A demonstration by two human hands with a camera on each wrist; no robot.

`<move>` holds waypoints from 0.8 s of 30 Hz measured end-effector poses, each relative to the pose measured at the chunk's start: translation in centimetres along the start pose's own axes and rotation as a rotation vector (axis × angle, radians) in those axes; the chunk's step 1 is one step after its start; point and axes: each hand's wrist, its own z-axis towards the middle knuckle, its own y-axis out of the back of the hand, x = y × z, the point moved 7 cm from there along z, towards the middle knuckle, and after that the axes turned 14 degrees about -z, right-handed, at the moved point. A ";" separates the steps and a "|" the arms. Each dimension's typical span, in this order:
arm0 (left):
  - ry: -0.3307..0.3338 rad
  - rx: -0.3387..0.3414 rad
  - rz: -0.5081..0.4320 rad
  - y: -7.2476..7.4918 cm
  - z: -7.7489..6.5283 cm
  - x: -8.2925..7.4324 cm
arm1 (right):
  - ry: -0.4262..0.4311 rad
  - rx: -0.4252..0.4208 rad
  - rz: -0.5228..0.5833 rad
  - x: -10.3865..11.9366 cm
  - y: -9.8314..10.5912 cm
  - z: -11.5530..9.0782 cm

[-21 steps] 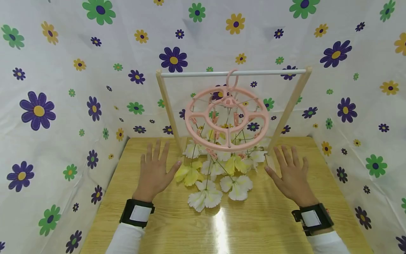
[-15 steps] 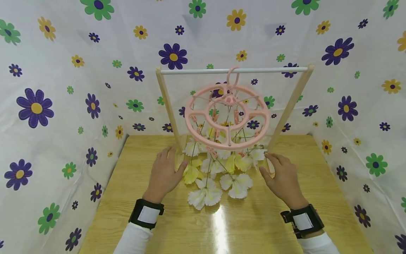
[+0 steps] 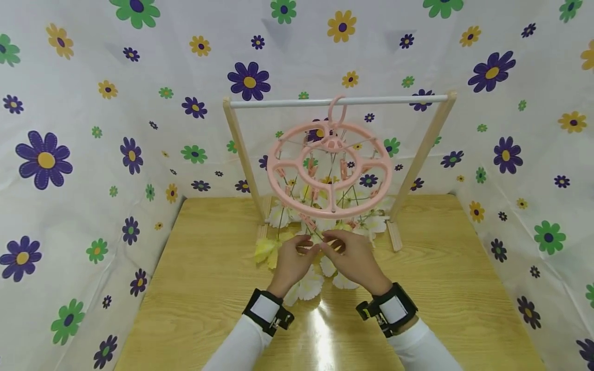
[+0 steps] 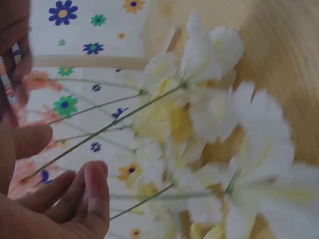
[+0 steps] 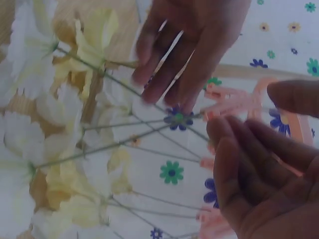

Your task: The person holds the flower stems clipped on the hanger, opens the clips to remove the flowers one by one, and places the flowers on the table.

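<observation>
In the head view, my left hand (image 3: 293,263) and right hand (image 3: 359,262) come together below the front rim of a round pink clip hanger (image 3: 333,198). Artificial flowers, white (image 3: 310,284) and yellow (image 3: 265,249), hang head down by thin stems from its pink clips (image 5: 229,102). The left wrist view has my left thumb and bent fingers spread apart around a green stem (image 4: 107,128). In the right wrist view, my right hand (image 5: 269,184) has loosely curled fingers beside a clip, its thumb held apart. No firm grip shows; the fingertips' contact is partly hidden.
The hanger hooks over a white rod (image 3: 390,100) on a wooden stand (image 3: 427,147). The stand's foot (image 3: 394,237) rests on a wood-grain table (image 3: 199,268). Cloth walls (image 3: 88,216) printed with flowers enclose the back and both sides.
Both hands have moved inward from beside the stand's feet, where they lay spread, to meet in front of the flower stems. Their fingers have become more bent. The hanger stays in place.
</observation>
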 end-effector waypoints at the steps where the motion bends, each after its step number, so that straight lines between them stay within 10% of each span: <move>1: 0.007 -0.005 -0.016 -0.5 0.1 0.4 | -0.009 0.002 0.003 0.3 -0.3 0.3; 8: -0.171 -0.074 -0.067 -2.4 0.9 0.9 | -0.001 0.044 -0.017 1.4 -1.7 2.2; 18: -0.157 0.000 -0.074 -2.8 -0.9 -0.3 | 0.103 0.230 0.221 2.2 -1.7 3.8; 24: -0.166 0.024 -0.077 -2.0 -2.1 -0.5 | 0.100 0.189 0.279 2.3 -1.4 4.4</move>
